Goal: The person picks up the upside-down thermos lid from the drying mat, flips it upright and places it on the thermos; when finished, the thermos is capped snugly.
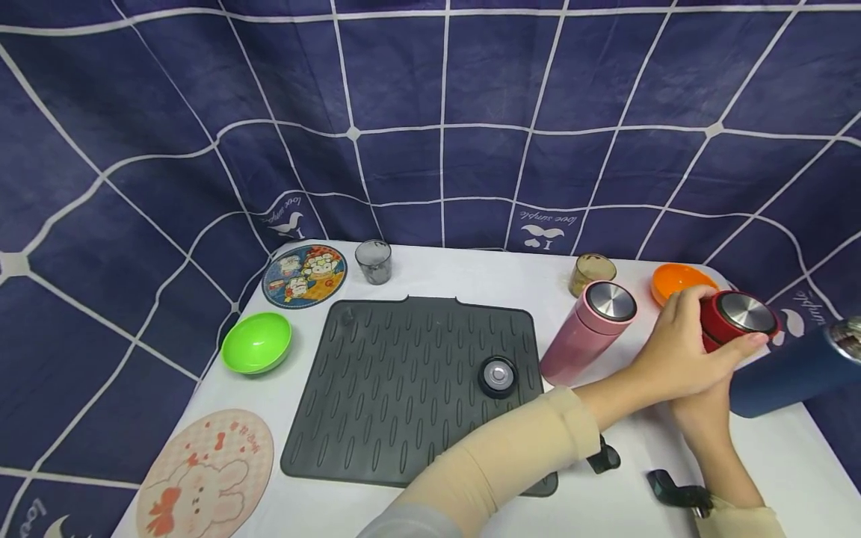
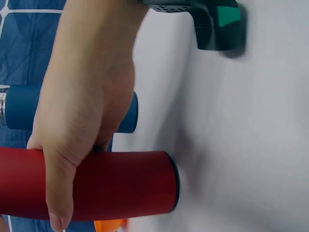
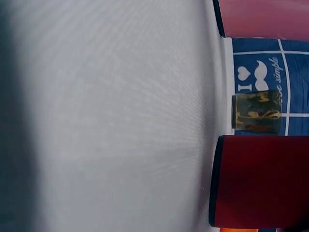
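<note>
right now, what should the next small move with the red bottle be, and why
Perhaps gently turn the lid of the red bottle with the left hand: it is wrapped round the top, while the right hand grips lower down.

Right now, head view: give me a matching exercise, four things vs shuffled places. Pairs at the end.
1. red bottle
2. round black piece
3. green bowl
4. pink bottle

A. on the grey mat
B. left of the grey mat
C. between the grey mat and the red bottle
D. in the left hand and right hand

Pairs: 1-D, 2-A, 3-B, 4-C
</note>
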The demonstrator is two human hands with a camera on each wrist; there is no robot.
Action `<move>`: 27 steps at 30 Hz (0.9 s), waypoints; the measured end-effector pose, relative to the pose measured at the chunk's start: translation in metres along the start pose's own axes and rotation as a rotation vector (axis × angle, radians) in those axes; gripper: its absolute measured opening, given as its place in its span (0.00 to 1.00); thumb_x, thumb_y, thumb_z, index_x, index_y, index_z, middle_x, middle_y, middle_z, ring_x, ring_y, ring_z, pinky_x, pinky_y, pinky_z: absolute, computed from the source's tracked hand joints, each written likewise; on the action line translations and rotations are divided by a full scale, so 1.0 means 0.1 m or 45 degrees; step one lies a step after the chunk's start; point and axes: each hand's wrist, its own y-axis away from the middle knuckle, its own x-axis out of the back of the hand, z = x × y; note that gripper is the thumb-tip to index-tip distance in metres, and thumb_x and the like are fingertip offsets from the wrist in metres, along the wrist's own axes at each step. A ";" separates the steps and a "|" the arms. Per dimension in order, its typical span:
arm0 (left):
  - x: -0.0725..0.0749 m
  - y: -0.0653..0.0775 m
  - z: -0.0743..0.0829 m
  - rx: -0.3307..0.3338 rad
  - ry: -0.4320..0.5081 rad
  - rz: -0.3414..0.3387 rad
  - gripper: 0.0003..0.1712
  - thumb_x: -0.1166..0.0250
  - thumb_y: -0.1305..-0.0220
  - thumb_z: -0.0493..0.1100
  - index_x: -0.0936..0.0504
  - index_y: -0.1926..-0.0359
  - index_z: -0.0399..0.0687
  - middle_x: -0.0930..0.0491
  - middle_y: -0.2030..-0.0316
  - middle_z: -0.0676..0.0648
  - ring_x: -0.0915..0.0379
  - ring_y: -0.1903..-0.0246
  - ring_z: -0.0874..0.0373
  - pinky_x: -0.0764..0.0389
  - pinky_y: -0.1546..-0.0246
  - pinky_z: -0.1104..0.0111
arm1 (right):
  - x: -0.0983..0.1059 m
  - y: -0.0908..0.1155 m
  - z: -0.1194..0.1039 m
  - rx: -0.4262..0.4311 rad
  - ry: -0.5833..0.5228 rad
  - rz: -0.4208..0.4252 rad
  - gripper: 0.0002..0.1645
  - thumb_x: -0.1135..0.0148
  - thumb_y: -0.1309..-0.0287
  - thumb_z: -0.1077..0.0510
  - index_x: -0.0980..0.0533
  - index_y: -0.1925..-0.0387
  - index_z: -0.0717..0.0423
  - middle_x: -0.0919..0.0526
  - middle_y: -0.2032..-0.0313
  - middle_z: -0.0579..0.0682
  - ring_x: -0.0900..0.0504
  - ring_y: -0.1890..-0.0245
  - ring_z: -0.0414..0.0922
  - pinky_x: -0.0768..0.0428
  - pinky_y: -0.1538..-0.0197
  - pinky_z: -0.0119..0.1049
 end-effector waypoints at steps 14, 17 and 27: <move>0.01 0.01 -0.02 -0.039 -0.025 -0.012 0.32 0.42 0.37 0.58 0.39 0.37 0.53 0.34 0.44 0.57 0.40 0.44 0.73 0.44 0.46 0.90 | -0.02 0.06 -0.24 0.062 -0.062 0.007 0.40 0.38 0.52 0.70 0.40 0.38 0.50 0.28 0.55 0.31 0.30 0.51 0.28 0.36 0.49 0.15; -0.01 0.00 -0.01 0.006 0.012 -0.010 0.36 0.38 0.41 0.60 0.39 0.35 0.58 0.34 0.44 0.61 0.40 0.45 0.75 0.43 0.48 0.90 | -0.02 0.06 -0.22 0.066 -0.041 0.012 0.40 0.39 0.52 0.71 0.40 0.38 0.50 0.29 0.54 0.31 0.31 0.52 0.28 0.37 0.49 0.14; 0.00 0.00 -0.03 -0.072 -0.058 -0.033 0.37 0.38 0.42 0.60 0.41 0.37 0.55 0.35 0.44 0.59 0.42 0.44 0.74 0.44 0.47 0.89 | -0.02 0.07 -0.16 0.046 -0.030 0.001 0.34 0.40 0.51 0.70 0.35 0.41 0.51 0.27 0.58 0.30 0.30 0.55 0.27 0.36 0.51 0.14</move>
